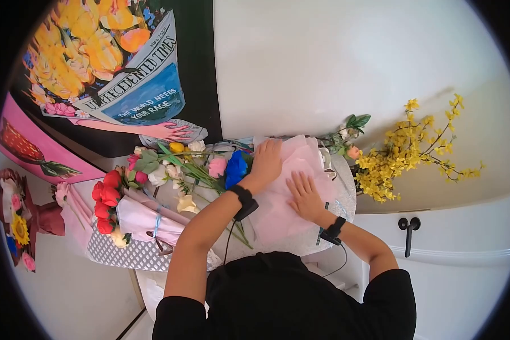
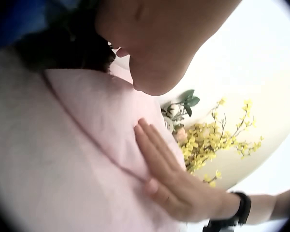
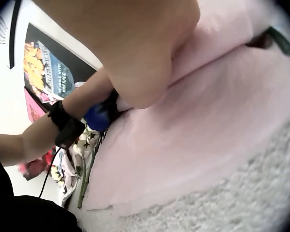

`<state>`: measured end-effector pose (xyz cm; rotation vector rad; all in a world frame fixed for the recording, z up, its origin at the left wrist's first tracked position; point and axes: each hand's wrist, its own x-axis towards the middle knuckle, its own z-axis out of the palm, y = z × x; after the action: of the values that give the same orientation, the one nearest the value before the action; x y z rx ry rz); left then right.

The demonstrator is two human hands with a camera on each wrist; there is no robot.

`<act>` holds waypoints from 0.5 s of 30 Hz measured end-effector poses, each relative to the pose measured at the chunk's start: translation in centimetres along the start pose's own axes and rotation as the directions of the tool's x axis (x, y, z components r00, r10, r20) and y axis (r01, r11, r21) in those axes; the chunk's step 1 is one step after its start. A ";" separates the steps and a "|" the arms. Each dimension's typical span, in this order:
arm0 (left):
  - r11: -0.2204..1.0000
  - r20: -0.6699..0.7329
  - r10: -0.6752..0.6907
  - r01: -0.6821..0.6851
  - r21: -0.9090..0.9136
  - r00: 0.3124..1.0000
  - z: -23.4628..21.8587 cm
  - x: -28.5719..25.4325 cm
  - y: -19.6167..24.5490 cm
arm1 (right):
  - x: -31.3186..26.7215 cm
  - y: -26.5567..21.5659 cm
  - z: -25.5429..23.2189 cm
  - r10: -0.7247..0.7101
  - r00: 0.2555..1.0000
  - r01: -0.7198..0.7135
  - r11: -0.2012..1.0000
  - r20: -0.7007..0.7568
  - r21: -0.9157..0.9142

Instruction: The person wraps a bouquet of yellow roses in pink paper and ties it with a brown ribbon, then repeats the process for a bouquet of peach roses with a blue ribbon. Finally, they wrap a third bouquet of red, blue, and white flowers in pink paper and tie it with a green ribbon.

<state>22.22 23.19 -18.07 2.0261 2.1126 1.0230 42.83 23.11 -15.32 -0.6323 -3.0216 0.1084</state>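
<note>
A sheet of pale pink wrapping paper (image 1: 294,158) lies on the table, folded over along a crease that shows in the left wrist view. My left hand (image 1: 266,164) rests on the paper's far left part, beside a blue rose (image 1: 237,169); its fingertips are partly hidden. Closer to me and further right, my right hand (image 1: 306,198) presses on the paper with straight, spread fingers. In the left wrist view the right hand (image 2: 169,179) lies across the fold. Dark leaves of the blue rose (image 3: 97,118) sit right at the left wrist in the right wrist view.
Artificial flowers and green stems (image 1: 209,178) lie left of the paper. Red roses (image 1: 106,201) in a pink-wrapped bouquet (image 1: 153,221) are further left. Yellow blossom branches (image 1: 379,164) stand at the right, near a door handle (image 1: 409,232). A tulip painting (image 1: 136,107) leans behind.
</note>
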 end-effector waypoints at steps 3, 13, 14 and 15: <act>0.964 0.098 -0.198 0.212 -0.161 0.975 0.2 3.0 0.0 | -0.3 0.3 1.7 0.048 0.998 -0.045 0.997 -0.050 0.056; 0.968 0.400 0.241 -0.187 -0.170 0.884 -0.5 5.3 -2.8 | 0.7 0.0 1.8 -0.027 0.993 0.046 0.986 -0.116 0.159; 0.968 0.404 0.242 -0.187 -0.170 0.882 -1.1 5.1 -2.7 | 0.6 0.2 2.1 -0.053 0.992 0.068 0.988 -0.113 0.137; 0.935 0.390 0.353 -0.335 -0.117 0.851 -1.7 4.8 -2.7 | 0.6 0.4 2.3 -0.079 0.991 0.092 0.989 -0.111 0.115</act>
<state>18.41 27.01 -16.07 2.3953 1.5427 0.5883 42.28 23.61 -17.66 -0.4818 -2.9076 0.2421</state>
